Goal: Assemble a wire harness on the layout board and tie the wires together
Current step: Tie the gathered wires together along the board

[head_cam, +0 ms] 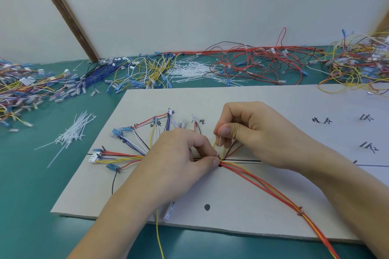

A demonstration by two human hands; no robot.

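Both hands meet mid-board: left hand (179, 153) pinches the wire bundle (220, 161), right hand (248, 130) at two o'clock pulls what looks like a cable tie (219, 145), best drawn straight while the layout board (252, 191) steadies everything.

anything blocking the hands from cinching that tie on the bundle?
Nothing visible. The left hand pinches the wire bundle at the tie point; the right hand holds the white cable tie tail straight above it. Loose branch wires fan away leftward.
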